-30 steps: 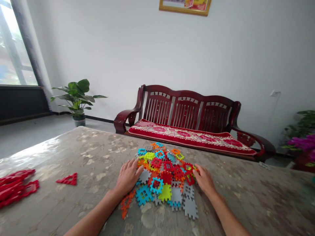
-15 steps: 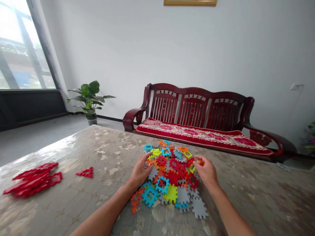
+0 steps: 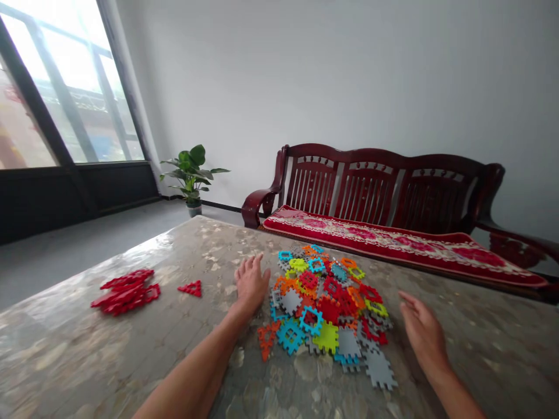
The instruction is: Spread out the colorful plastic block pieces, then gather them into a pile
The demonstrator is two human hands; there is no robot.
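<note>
A heap of flat interlocking plastic tiles (image 3: 329,305) in red, orange, blue, green and grey lies on the marbled table (image 3: 131,349). My left hand (image 3: 251,282) rests flat on the table at the heap's left edge, fingers stretched out, holding nothing. Just right of the heap hovers my right hand (image 3: 421,331), fingers extended and empty, not touching the tiles.
A pile of red tiles (image 3: 124,289) and one red triangular tile (image 3: 191,288) lie on the table's left side. Behind the table stands a dark wooden bench with a red cushion (image 3: 393,238). A potted plant (image 3: 192,174) sits by the window.
Both hands have come off the heap and moved outward, the right one drawing back to the right. The view has turned left, and the tiles look more spread out.
</note>
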